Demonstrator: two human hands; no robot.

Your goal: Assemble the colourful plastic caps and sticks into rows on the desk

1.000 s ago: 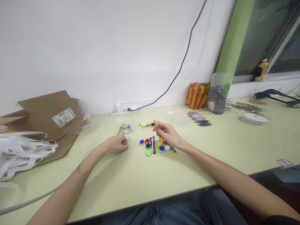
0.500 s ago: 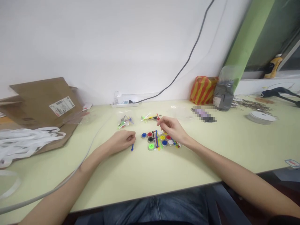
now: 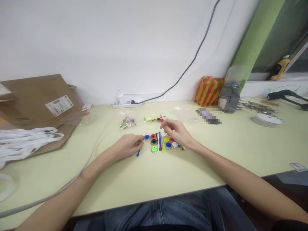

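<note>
My left hand (image 3: pixel 128 146) is shut on a thin blue plastic stick (image 3: pixel 138 153), whose tip pokes out below my fingers. The hand sits just left of a group of round plastic discs (image 3: pixel 158 143) in blue, red, black, yellow, white and lime green, with coloured sticks lying among them. My right hand (image 3: pixel 175 131) hovers over the group's upper right, thumb and forefinger close together. I cannot tell whether they hold anything. Farther back lie a small clear bag of parts (image 3: pixel 126 124) and a loose bunch of coloured sticks (image 3: pixel 154 119).
The pale yellow-green table (image 3: pixel 192 166) holds a cardboard sheet (image 3: pixel 40 109), white straps (image 3: pixel 24 139) and a grey cable (image 3: pixel 79 178) at left. A power strip (image 3: pixel 126 104), striped bag (image 3: pixel 209 91), grey-wrapped jar (image 3: pixel 229 98) and white tape roll (image 3: pixel 266 120) stand behind.
My left hand has moved right, closer to the discs, and the blue stick now shows below it. My right hand has barely shifted. The view has tilted slightly.
</note>
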